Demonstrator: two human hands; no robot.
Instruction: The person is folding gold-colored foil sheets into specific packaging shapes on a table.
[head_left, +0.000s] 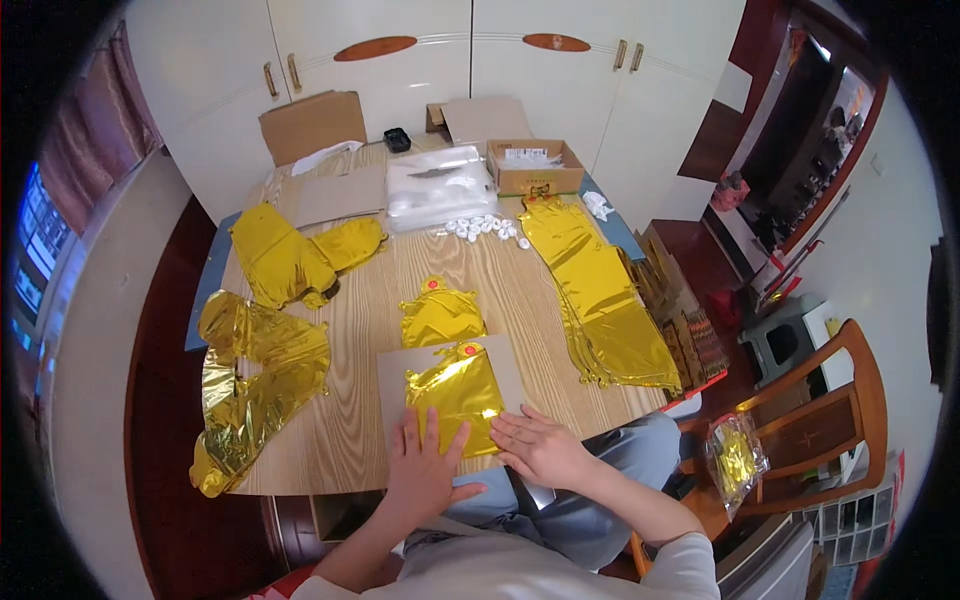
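A folded gold foil balloon lies on a grey-brown cardboard sheet at the table's near edge. My left hand rests flat on the foil's lower left, fingers spread. Pressing its lower right edge, my right hand has its fingers stretched out over foil and card. Just beyond the sheet is another gold foil piece with a red round mark, partly covered by the card. Below my right hand, the corner of a flat greyish item shows near my lap; its kind is unclear.
Flat gold foil balloons lie on the left, near left and right. At the back are clear plastic bags, small white rolls and a cardboard box. A wooden chair holding a bagged gold item stands right.
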